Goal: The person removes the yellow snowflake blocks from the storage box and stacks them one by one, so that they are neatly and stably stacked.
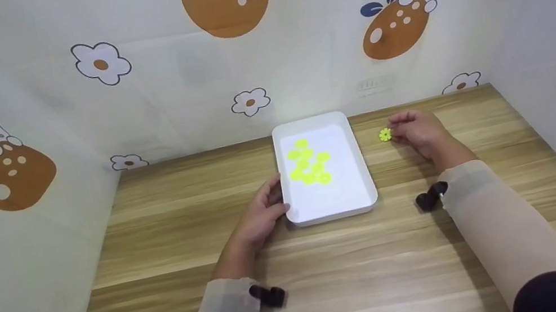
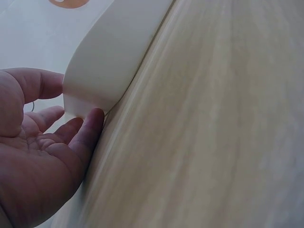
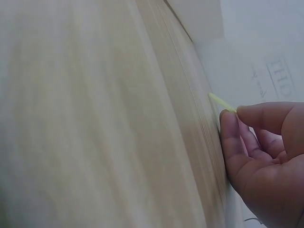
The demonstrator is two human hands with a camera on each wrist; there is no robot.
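Observation:
A white rectangular tray lies on the wooden table, with several bright yellow pieces grouped toward its left side. My left hand is at the tray's left side, thumb and fingers touching the outer wall. The left wrist view brings that pale wall close, with the hand at its end. To the right of the tray, my right hand pinches a small yellow flower-shaped disc between thumb and finger. The right wrist view has the disc edge-on at the fingertips.
The wooden table runs back to a pale curtain printed with rabbits and flowers. Curtain also stands along both sides. Black wrist mounts sit on both sleeves.

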